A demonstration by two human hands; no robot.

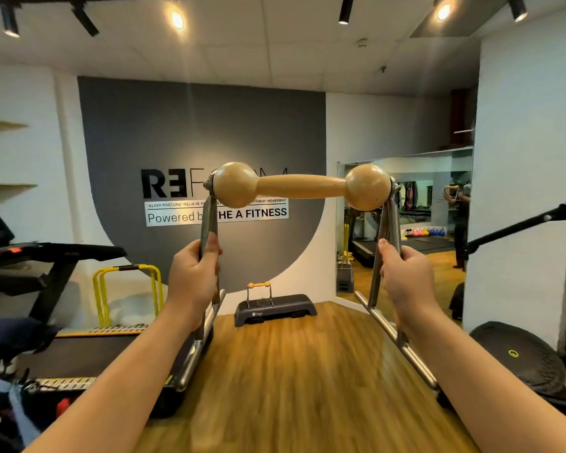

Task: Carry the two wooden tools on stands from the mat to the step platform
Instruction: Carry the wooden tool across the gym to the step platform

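Observation:
I hold a wooden dumbbell-shaped tool [301,187] on its metal stand up in front of me, above the wooden floor. My left hand [193,276] grips the stand's left upright and my right hand [406,279] grips the right upright. Far ahead by the wall lies the dark step platform [288,305]. A second, small-looking wooden tool on a stand [259,294] stands on the platform's left part. No mat is visible in this view.
A treadmill [56,266] and yellow hurdles [128,289] stand at the left. A black balance dome [517,358] and a black arm of equipment [517,227] are at the right. A wall mirror [406,223] is behind. The wooden floor [285,371] runs from me toward the platform.

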